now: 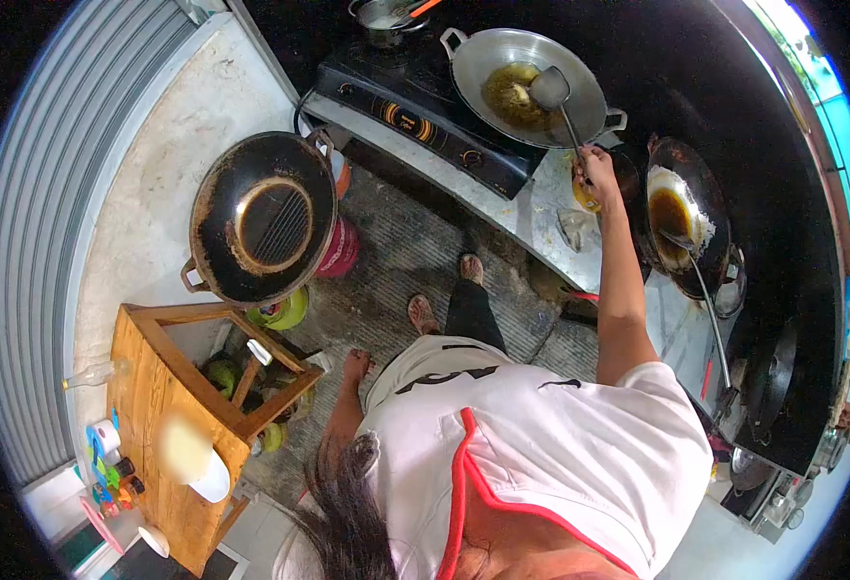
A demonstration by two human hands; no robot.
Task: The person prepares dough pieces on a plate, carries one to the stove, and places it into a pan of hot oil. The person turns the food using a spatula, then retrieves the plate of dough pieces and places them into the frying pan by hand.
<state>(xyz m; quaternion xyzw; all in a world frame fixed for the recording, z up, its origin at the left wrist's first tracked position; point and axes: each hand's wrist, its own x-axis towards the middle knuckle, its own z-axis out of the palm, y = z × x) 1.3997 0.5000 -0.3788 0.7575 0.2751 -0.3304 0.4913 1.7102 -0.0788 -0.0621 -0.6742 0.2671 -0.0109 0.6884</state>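
My right hand (595, 176) is closed round the handle of a metal wok spatula (550, 88). The spatula's blade is in a large silver wok (585, 92) on the stove, beside a pale, frothy lump of food (516, 95) in yellowish oil. My left hand (358, 365) hangs low by my side, its fingers loose, with nothing visible in it. It is nearest to the wooden table. To the right, a second, dark wok (672, 159) contains brown oil, and a long-handled ladle (703, 280) leans in it.
The black gas stove (425, 130) stands on a counter. At the left, a blackened wok (217, 217) holds a wire rack. Below it are a pink bucket (342, 249) and a green container (285, 311). A wooden table (149, 387) bears a glass bottle (96, 375) and a white dish (214, 480).
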